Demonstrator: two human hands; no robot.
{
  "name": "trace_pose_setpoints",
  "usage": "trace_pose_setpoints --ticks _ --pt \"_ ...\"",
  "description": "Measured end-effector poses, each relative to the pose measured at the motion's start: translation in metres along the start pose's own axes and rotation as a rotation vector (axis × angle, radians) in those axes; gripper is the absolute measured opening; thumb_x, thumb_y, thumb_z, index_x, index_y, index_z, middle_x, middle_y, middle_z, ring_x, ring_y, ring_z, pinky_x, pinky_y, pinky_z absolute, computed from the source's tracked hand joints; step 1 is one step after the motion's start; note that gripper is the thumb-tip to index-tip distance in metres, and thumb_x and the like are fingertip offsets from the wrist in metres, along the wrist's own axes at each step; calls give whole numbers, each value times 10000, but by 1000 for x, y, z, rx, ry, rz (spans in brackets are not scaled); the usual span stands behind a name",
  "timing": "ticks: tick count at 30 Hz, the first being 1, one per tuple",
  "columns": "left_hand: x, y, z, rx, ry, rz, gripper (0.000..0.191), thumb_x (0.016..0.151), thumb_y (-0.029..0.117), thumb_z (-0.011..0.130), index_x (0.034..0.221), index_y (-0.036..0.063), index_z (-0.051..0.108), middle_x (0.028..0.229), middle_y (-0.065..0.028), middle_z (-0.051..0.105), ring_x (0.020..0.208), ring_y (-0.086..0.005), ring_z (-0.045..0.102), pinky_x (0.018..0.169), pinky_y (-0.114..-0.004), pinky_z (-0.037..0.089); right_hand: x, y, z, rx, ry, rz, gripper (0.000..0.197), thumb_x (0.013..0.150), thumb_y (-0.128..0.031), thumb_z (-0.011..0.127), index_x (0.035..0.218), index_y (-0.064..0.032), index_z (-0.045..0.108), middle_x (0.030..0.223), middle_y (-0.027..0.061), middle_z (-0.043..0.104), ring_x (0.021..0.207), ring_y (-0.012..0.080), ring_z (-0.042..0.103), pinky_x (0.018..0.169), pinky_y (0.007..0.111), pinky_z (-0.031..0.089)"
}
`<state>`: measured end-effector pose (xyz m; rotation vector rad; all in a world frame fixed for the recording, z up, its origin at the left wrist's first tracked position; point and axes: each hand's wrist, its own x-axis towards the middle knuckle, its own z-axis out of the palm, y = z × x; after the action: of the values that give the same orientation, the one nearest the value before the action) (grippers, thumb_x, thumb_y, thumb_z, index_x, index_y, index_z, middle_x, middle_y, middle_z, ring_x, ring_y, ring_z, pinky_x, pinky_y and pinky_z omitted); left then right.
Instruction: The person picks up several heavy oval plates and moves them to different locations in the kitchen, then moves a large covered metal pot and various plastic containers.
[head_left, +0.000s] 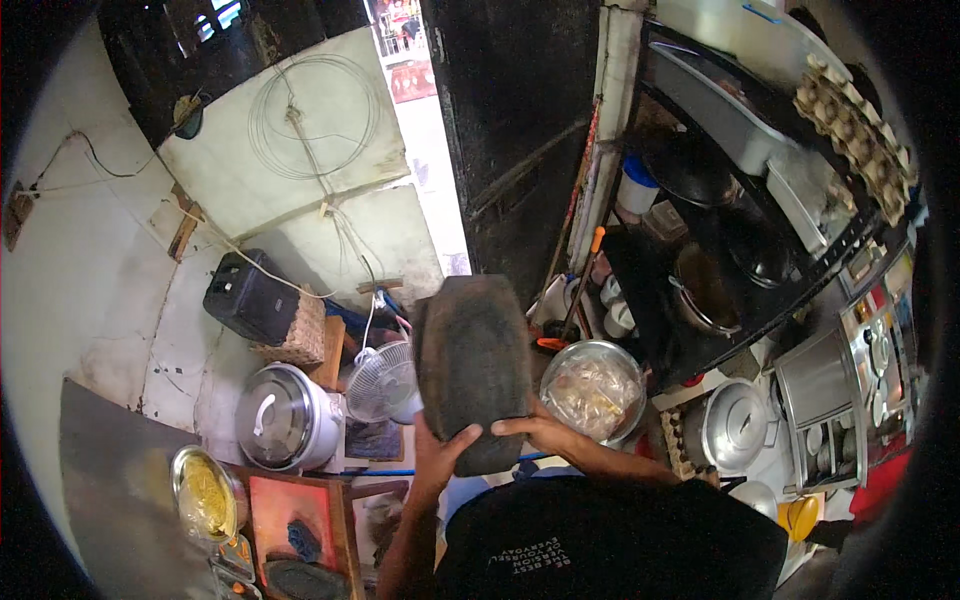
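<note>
A stack of dark trays (476, 356), which look like wooden sizzling-plate bases, is held up in front of my chest. The top one has a rounded hollow and cut corners. My left hand (442, 448) grips the near left edge, with its thumb over the rim. On the near right side my right hand (541, 429) holds it in the same way, the two thumbs almost meeting. My fingers underneath are hidden. A similar dark oval piece (307, 579) lies on the red-topped table (277, 499), close to a dark blue cloth or scrubber (303, 541).
To the left stand a large lidded pot (277, 420), an electric fan (381, 382) and a bowl of yellow noodles (202, 495). Right of the trays is a metal basin (551, 367) with plastic-bagged food. A black rack (690, 356) holds pans; egg trays (855, 142) sit above.
</note>
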<state>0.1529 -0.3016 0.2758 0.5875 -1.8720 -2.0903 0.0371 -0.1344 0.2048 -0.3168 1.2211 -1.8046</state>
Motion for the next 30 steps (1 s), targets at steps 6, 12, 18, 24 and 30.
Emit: trace_pose_setpoints --ticks 6,12,18,24,30 --pt "116 -52 66 -44 -348 -218 790 755 180 859 1335 -70 384 1265 -207 568 1136 -263 593 964 -408 500 1 -20 -68 215 365 -176 860 747 -86 809 1458 27 339 1389 171 529 1264 300 519 1083 453 395" --pt "211 -105 116 -26 -594 -397 801 758 203 865 1298 -99 355 1194 -224 586 1070 -283 629 899 -390 540 29 -13 -118 356 646 -206 831 744 -118 805 1433 44 369 1311 196 575 1197 339 568 1048 471 440" --pt "309 -159 134 242 -726 -407 881 729 274 888 1306 -89 330 1242 -241 566 1115 -299 612 907 -389 543 91 -12 -143 488 874 -158 793 781 -217 786 1422 55 405 1278 193 600 1164 343 588 1032 435 458" --pt "368 -122 133 343 -901 -310 996 705 372 879 1366 -86 292 1297 -237 539 1188 -318 565 979 -370 497 155 9 -147 592 935 -338 715 773 -247 762 1359 53 483 1245 179 617 1086 323 625 979 419 505" --pt "408 -111 127 574 -1006 -300 1307 670 521 848 1500 -109 59 1486 -314 327 1388 -391 367 1155 -393 330 185 12 -146 672 986 -435 680 787 -230 750 1341 63 487 1214 191 627 1082 346 629 972 445 514"
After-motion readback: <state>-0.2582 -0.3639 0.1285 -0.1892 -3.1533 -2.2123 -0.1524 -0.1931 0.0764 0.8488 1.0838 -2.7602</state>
